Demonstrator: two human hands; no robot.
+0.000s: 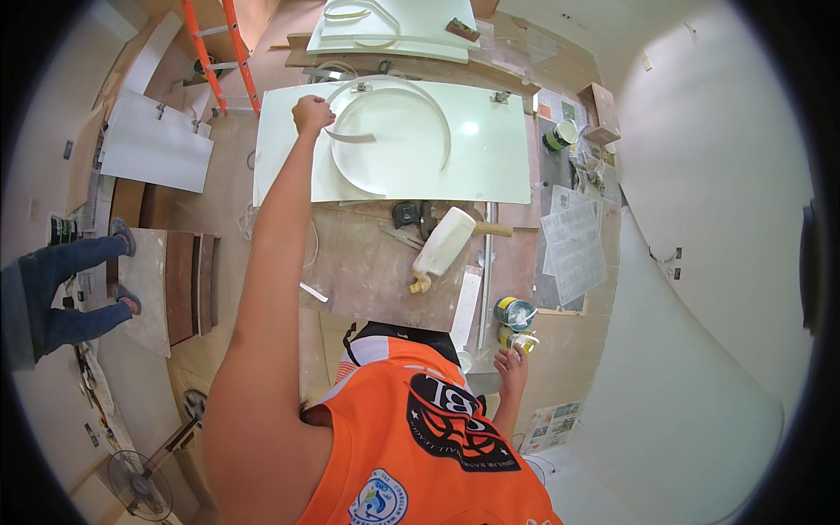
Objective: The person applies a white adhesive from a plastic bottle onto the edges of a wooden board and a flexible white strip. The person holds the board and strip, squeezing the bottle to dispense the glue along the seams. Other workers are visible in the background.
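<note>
My left hand [312, 115] is closed on a curled white edging strip [447, 125], at the left part of a glossy white panel [499, 166]. The strip loops in wide rings over the panel, and one short end sticks out beside my fingers. Lower right, my right hand [513, 369] has its fingers apart and slightly bent, beside a small can with a yellow label [516, 339]. It seems to hold nothing. Just beyond that can is an open dark green can [514, 312] with white smears. Two metal hinges [500, 97] sit along the panel's far edge.
A white plastic bottle [446, 241], a hammer [492, 228] and a black tape measure [406, 214] lie on the brown worktop. Clear sheets [573, 249] lie to the right. An orange ladder [223, 57] stands far left; another person's legs [74, 289] are at left.
</note>
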